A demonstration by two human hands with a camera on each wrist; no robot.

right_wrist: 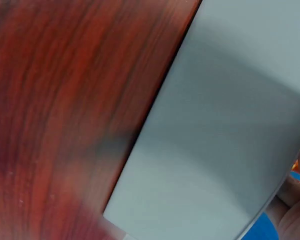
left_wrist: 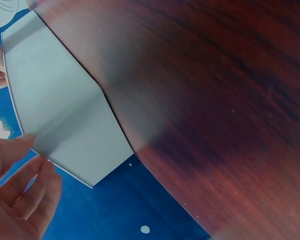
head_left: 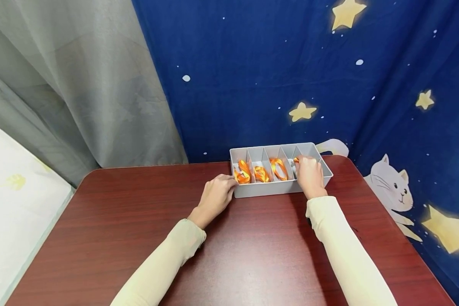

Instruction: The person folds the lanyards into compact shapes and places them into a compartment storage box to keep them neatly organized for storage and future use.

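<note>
A grey divided box (head_left: 269, 190) stands at the table's back edge. Loops of orange ribbon (head_left: 244, 172) lie in its left compartment, with another orange ribbon (head_left: 262, 174) beside it and a third orange ribbon loop (head_left: 278, 168) in the middle compartment. My left hand (head_left: 216, 193) holds the box's front left corner, thumb and fingers at the rim in the left wrist view. Over the right-hand compartments, my right hand (head_left: 310, 175) pinches a bit of orange ribbon (head_left: 296, 160); its fingertips are partly hidden. The right wrist view mostly shows the box's front wall (right_wrist: 215, 130).
The dark red wooden table (head_left: 137, 221) spreads out in front of the box. Close behind the box hangs a blue curtain (head_left: 252, 106) with stars, and a grey curtain (head_left: 88, 85) hangs at the left. White cloth (head_left: 19, 212) is at the far left.
</note>
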